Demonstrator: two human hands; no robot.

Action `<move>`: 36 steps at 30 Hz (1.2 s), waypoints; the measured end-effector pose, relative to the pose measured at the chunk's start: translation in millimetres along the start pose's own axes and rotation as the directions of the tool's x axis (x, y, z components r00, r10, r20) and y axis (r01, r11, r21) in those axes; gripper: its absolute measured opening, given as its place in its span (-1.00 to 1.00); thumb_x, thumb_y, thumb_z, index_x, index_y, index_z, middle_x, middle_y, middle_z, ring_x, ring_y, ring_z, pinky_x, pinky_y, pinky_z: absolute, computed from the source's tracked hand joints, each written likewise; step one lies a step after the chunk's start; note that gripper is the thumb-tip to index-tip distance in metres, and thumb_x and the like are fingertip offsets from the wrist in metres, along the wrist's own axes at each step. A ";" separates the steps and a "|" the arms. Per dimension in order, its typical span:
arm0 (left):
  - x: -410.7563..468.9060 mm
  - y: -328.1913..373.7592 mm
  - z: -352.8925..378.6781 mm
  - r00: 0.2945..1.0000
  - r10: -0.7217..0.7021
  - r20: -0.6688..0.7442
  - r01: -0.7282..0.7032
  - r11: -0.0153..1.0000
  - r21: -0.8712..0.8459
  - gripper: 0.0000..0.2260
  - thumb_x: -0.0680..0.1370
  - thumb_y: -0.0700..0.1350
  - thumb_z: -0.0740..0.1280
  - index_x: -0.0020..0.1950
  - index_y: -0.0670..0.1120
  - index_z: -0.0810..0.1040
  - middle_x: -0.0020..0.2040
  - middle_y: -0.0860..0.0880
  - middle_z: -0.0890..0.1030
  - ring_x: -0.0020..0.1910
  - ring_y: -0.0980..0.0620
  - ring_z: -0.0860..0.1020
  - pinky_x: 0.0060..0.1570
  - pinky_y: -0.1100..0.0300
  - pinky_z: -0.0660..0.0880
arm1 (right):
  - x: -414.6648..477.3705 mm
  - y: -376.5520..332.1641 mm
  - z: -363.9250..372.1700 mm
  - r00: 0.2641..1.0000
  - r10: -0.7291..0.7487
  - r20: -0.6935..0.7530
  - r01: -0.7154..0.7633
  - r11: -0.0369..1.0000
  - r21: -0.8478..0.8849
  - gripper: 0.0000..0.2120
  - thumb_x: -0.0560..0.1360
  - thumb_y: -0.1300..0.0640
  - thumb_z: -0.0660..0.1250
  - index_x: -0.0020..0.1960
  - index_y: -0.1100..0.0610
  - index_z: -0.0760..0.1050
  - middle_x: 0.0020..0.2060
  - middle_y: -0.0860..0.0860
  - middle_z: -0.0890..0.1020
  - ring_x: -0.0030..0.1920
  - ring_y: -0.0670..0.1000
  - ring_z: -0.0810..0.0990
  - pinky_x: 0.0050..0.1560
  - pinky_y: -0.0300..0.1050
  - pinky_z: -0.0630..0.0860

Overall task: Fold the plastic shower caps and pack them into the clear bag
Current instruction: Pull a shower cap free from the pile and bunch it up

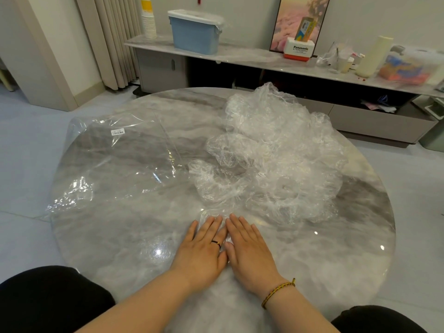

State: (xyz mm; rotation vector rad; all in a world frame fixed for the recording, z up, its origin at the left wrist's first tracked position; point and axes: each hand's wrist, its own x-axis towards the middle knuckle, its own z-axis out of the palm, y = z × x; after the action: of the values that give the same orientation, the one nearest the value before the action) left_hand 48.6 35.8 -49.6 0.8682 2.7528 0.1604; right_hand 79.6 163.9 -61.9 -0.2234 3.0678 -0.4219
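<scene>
Both our left hand (204, 246) and right hand (249, 248) are pressing flat, fingers straight, on one shower cap (211, 212). Trapped air is likely threatening to spring it open; the clear bag (115, 159) is lying beyond our left hand.

Round marble table (125, 236); behind it a shelf (240, 55) with blue lidded bin (195, 36), paper cup stack (149, 20), Panasonic box (298, 50).
</scene>
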 end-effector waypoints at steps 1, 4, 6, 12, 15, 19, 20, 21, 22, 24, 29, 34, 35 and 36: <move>0.9 -0.8 -0.4 1.000 0.005 0.005 -0.005 1.000 -0.016 -0.50 0.64 0.06 -0.13 0.51 -0.02 -0.26 0.51 0.04 -0.27 0.47 0.11 -0.31 0.37 0.13 -0.40 | -0.3 1.3 -2.5 1.000 -0.018 -0.001 0.018 1.000 -0.008 -0.07 0.23 -0.33 -0.52 0.52 0.06 -0.17 0.49 -0.13 -0.16 0.32 -0.26 -0.35 0.29 -0.36 -0.44; 1.5 -6.0 -0.3 0.999 0.037 -0.004 -0.037 0.994 -0.103 -0.45 0.62 0.12 -0.01 0.52 0.01 -0.19 0.52 0.05 -0.24 0.48 0.13 -0.28 0.37 0.17 -0.38 | -6.8 2.3 -13.5 0.997 0.047 -0.065 -0.039 0.991 0.125 -0.07 0.26 -0.41 -0.33 0.51 0.04 0.01 0.50 -0.10 -0.03 0.33 -0.26 -0.25 0.34 -0.33 -0.34; 0.8 -12.5 -4.3 0.997 0.057 -0.053 -0.064 0.990 -0.122 -0.38 0.54 0.24 0.01 0.53 0.05 -0.09 0.53 0.08 -0.18 0.43 0.22 -0.29 0.33 0.23 -0.40 | -7.4 0.0 -26.7 0.989 0.030 -0.147 -0.011 0.991 0.133 -0.27 0.30 -0.26 -0.08 0.32 0.08 0.39 0.41 -0.02 0.31 0.42 -0.13 0.07 0.41 -0.23 -0.05; -12.2 -23.9 -37.6 0.948 0.269 -0.172 -0.261 0.963 0.070 -0.67 0.30 0.20 0.15 -0.18 0.16 0.67 -0.07 0.22 0.65 0.06 0.17 0.60 0.27 0.08 0.22 | -16.1 5.4 -37.9 0.960 -0.256 -0.118 0.217 0.938 -0.271 -0.64 0.17 -0.21 0.15 -0.19 -0.12 0.59 -0.15 -0.24 0.63 0.04 -0.08 0.63 0.24 0.03 0.40; -19.2 -34.1 -38.2 0.936 0.331 -0.117 -0.328 0.944 0.048 -0.54 0.29 0.29 0.02 -0.20 0.18 0.67 -0.15 0.27 0.64 -0.03 0.24 0.62 0.16 0.16 0.38 | -10.9 2.8 -32.2 0.973 -0.222 -0.060 0.199 0.944 -0.262 -0.63 -0.03 -0.22 0.47 -0.27 -0.11 0.62 -0.19 -0.21 0.65 -0.03 -0.09 0.66 0.01 0.03 0.55; -21.5 -32.6 -40.0 0.938 0.346 -0.027 -0.344 0.937 0.065 -0.50 0.32 0.32 0.20 0.11 0.09 0.61 0.12 0.18 0.60 0.18 0.20 0.53 0.28 0.12 0.18 | -2.9 -2.9 -25.8 0.953 -0.227 -0.199 0.185 0.960 -0.209 -0.87 0.11 -0.03 0.47 -0.35 -0.11 0.59 -0.30 -0.23 0.62 -0.14 -0.12 0.66 -0.06 -0.05 0.61; -20.2 -30.0 -38.1 0.946 0.324 -0.021 -0.322 0.944 0.072 -0.49 0.36 0.26 0.28 0.23 0.06 0.55 0.23 0.16 0.53 0.28 0.19 0.45 0.35 0.14 0.08 | -3.6 -3.6 -27.9 0.955 -0.193 -0.224 0.158 0.974 -0.164 -0.93 0.22 -0.03 0.32 -0.35 -0.12 0.58 -0.31 -0.26 0.61 -0.15 -0.14 0.65 -0.01 -0.09 0.58; -19.0 -29.4 -34.0 0.945 0.320 -0.066 -0.313 0.945 0.093 -0.49 0.34 0.24 0.32 0.22 0.06 0.55 0.22 0.17 0.53 0.28 0.20 0.44 0.36 0.18 0.11 | -3.3 -2.1 -27.7 0.958 -0.153 -0.242 0.128 0.985 -0.119 -0.82 0.27 -0.02 0.18 -0.34 -0.13 0.56 -0.33 -0.27 0.59 -0.15 -0.14 0.64 0.03 -0.11 0.54; -17.1 -30.5 -28.4 0.946 0.298 -0.130 -0.289 0.954 0.080 -0.52 0.26 0.25 0.32 0.10 0.09 0.62 0.09 0.21 0.59 0.15 0.23 0.53 0.29 0.21 0.28 | -2.2 0.1 -26.8 0.957 -0.132 -0.257 0.120 0.991 -0.060 -0.78 0.29 -0.01 0.12 -0.33 -0.12 0.55 -0.34 -0.26 0.58 -0.15 -0.14 0.62 0.02 -0.19 0.52; -19.5 -27.3 -28.4 0.948 0.232 -0.220 -0.245 0.969 -0.035 -0.66 0.20 0.22 0.24 -0.17 0.13 0.66 -0.19 0.29 0.62 -0.13 0.31 0.57 -0.02 0.26 0.55 | -1.7 -1.2 -31.3 0.952 -0.066 -0.298 0.110 0.985 0.135 -0.77 0.32 -0.01 0.13 -0.30 -0.02 0.55 -0.32 -0.18 0.60 -0.14 -0.12 0.55 -0.04 -0.41 0.33; -19.2 -28.2 -40.0 0.966 -0.157 -0.207 -0.018 0.754 -0.657 -0.87 0.53 -0.13 0.31 -0.20 0.01 0.58 -0.22 0.05 0.59 -0.23 0.24 0.50 -0.08 0.35 0.39 | -0.3 -11.2 -58.3 0.977 0.199 -0.077 -0.077 0.664 0.743 -0.89 0.46 0.07 0.35 -0.12 -0.09 0.44 -0.08 -0.19 0.53 0.01 -0.23 0.46 0.00 -0.43 0.33; -22.4 -48.1 -58.0 0.959 -0.251 -0.129 -0.004 0.444 -0.896 -0.81 0.48 -0.35 0.33 -0.32 -0.17 0.52 -0.44 0.05 0.55 -0.41 0.21 0.49 -0.27 0.38 0.40 | 12.9 -26.7 -62.6 0.975 0.114 0.192 -0.220 0.343 0.913 -0.70 0.42 0.23 0.39 0.09 0.00 0.42 -0.12 -0.06 0.64 -0.15 -0.19 0.61 -0.10 -0.36 0.51; -23.2 -51.5 -60.3 0.958 -0.254 -0.134 -0.016 0.419 -0.908 -0.79 0.47 -0.36 0.33 -0.34 -0.16 0.52 -0.47 0.08 0.56 -0.44 0.25 0.50 -0.29 0.43 0.41 | 18.2 -31.7 -61.8 0.974 0.101 0.203 -0.225 0.330 0.917 -0.74 0.43 0.24 0.38 0.08 0.05 0.46 -0.13 -0.06 0.65 -0.17 -0.18 0.63 -0.12 -0.34 0.52; -23.8 -54.3 -62.7 0.954 -0.269 -0.134 -0.017 0.398 -0.917 -0.77 0.47 -0.38 0.33 -0.35 -0.14 0.52 -0.50 0.10 0.56 -0.45 0.27 0.52 -0.30 0.46 0.42 | 23.9 -35.2 -59.6 0.973 0.102 0.207 -0.230 0.332 0.915 -0.80 0.44 0.25 0.38 0.05 0.13 0.50 -0.14 -0.04 0.65 -0.17 -0.16 0.63 -0.13 -0.32 0.53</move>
State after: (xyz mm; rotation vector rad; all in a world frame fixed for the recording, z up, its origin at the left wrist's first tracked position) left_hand 20.8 -24.0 5.9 0.2845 2.2735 1.6955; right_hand 57.5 142.7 4.6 0.1305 2.1367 -1.9422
